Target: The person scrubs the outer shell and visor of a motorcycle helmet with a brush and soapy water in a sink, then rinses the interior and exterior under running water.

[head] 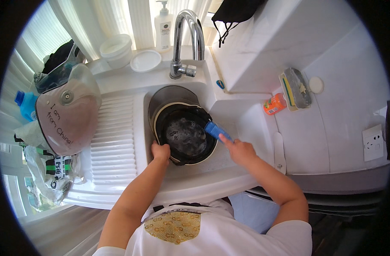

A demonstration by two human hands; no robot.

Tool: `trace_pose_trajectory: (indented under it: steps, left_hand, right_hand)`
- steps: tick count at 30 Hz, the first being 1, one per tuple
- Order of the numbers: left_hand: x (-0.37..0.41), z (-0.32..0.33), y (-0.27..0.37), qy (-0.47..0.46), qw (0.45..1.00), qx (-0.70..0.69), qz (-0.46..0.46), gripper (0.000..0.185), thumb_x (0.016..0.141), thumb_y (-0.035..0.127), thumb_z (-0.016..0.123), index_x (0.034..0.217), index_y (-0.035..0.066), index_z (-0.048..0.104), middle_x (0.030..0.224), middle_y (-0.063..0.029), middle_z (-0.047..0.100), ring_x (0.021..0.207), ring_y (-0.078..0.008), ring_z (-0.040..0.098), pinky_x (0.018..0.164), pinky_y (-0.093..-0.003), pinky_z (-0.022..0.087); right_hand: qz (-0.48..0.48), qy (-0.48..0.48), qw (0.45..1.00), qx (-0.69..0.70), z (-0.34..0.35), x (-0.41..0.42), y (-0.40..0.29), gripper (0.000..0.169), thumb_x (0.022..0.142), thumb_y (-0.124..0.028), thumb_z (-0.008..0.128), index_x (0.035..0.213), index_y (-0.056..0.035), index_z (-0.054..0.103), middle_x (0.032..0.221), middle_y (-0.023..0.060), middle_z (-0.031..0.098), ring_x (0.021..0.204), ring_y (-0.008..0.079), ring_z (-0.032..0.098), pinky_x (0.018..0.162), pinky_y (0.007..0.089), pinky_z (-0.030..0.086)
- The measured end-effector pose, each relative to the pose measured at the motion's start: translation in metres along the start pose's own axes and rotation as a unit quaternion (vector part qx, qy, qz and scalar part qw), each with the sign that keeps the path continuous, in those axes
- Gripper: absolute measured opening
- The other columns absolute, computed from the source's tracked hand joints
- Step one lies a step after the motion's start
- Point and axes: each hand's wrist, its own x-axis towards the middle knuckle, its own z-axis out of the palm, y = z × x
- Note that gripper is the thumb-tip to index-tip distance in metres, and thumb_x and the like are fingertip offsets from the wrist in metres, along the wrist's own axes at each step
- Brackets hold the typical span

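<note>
A helmet (pixel 156 119) with a pale rim, a dark lining and a grey visor (pixel 173 92) lies upside down in the white sink, with foamy water (pixel 185 136) inside it. My left hand (pixel 160 152) grips its rim at the lower left, the thumb over the edge. In my right hand (pixel 240 149) is a blue brush (pixel 216 130), index finger laid along its back; its head touches the lining at the helmet's right side. The brush's bristles are hidden.
A chrome faucet (pixel 190 32) rises behind the helmet. Left of the basin are a ribbed washboard (pixel 115 137) and a clear visor shield (pixel 67 118) bearing writing. An orange bottle (pixel 275 104), a soap dish with a sponge (pixel 294 89) and a white-handled brush (pixel 279 153) sit at right.
</note>
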Motion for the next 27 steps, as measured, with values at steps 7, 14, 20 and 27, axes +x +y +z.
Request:
trace_pose_trajectory:
  steps: [7,14,20,27]
  left_hand:
    - [-0.024,-0.009,0.021,-0.064,0.998,0.021,0.001,0.056,0.073,-0.002,0.050,0.127,0.001,0.036,0.119,-0.0184,0.049,0.104,-0.0319,0.051,0.084,-0.0382,0.043]
    - [-0.008,-0.017,0.021,0.005,0.987,0.041,0.155,0.053,0.067,-0.006,0.046,0.120,-0.005,0.040,0.115,-0.0193,0.051,0.108,-0.0318,0.049,0.094,-0.0322,0.037]
    - [-0.006,-0.012,0.024,0.006,0.973,0.087,0.214,0.058,0.069,-0.008,0.046,0.125,-0.005,0.035,0.120,-0.0203,0.047,0.113,-0.0308,0.044,0.097,-0.0314,0.033]
    - [-0.010,-0.012,0.030,-0.006,0.985,0.036,0.166,0.063,0.069,-0.009,0.045,0.129,0.001,0.032,0.124,-0.0158,0.043,0.113,-0.0280,0.043,0.094,-0.0302,0.034]
  right_hand:
    - [-0.016,0.036,0.999,0.013,-0.004,-0.006,0.003,0.056,0.084,-0.012,0.045,0.136,-0.0290,0.033,0.090,0.0165,0.058,0.078,0.0344,0.061,0.068,0.0448,0.049]
    - [0.003,0.005,0.999,0.040,-0.002,0.002,-0.003,0.050,0.086,-0.017,0.045,0.134,-0.0286,0.036,0.083,0.0163,0.060,0.074,0.0353,0.061,0.066,0.0457,0.049]
    - [-0.107,-0.070,0.992,0.017,0.024,-0.002,0.011,0.047,0.088,-0.020,0.042,0.134,-0.0280,0.036,0.084,0.0156,0.062,0.076,0.0342,0.062,0.066,0.0459,0.049]
    - [-0.054,-0.120,0.990,0.055,0.018,0.013,-0.008,0.045,0.090,-0.024,0.041,0.135,-0.0279,0.035,0.085,0.0167,0.061,0.077,0.0332,0.062,0.066,0.0446,0.049]
